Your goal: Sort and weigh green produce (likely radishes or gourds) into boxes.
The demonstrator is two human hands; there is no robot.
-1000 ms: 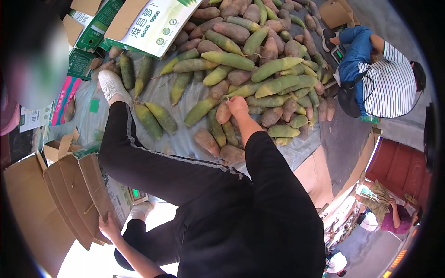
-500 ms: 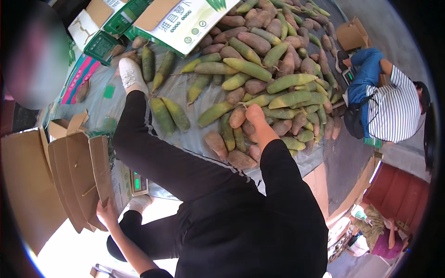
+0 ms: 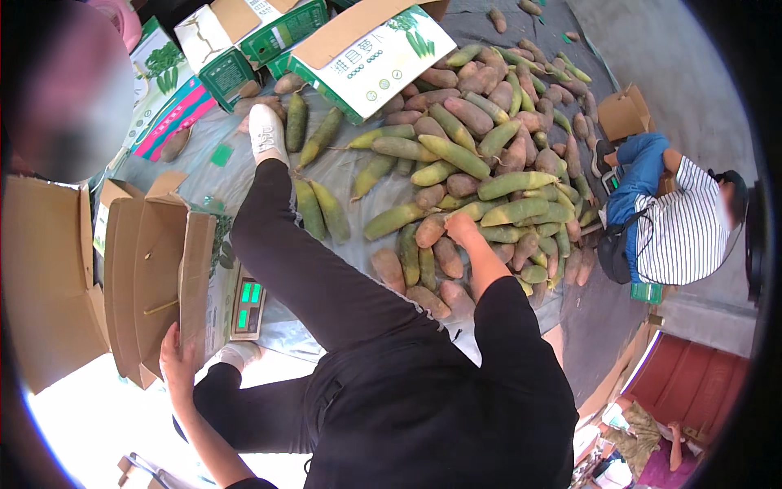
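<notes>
On the pile of long green radishes (image 3: 513, 184) and brownish-pink roots (image 3: 468, 116), my right hand (image 3: 464, 231) is closed on the thick middle of a green radish (image 3: 482, 209). The radish's thin tail pokes out beside my fingers, which are partly hidden. Low at the left, my left hand (image 3: 177, 364) has its fingers apart by the lower edge of an open cardboard box (image 3: 194, 281). Its fingertips are near the box wall; whether they touch it I cannot tell. The box stands against a scale (image 3: 247, 306) with lit green displays.
My white-shod foot (image 3: 266, 130) stands on the plastic sheet beside loose green radishes (image 3: 322, 208). Printed white-and-green cartons (image 3: 371, 69) stand at the far left. A person in a striped top (image 3: 684, 220) sits at the right, near a small cardboard box (image 3: 625, 112).
The view has shifted, so the scene lies further right and lower. My left hand has loosened from the box edge and its fingers have spread. My right hand stays at the same radishes.
</notes>
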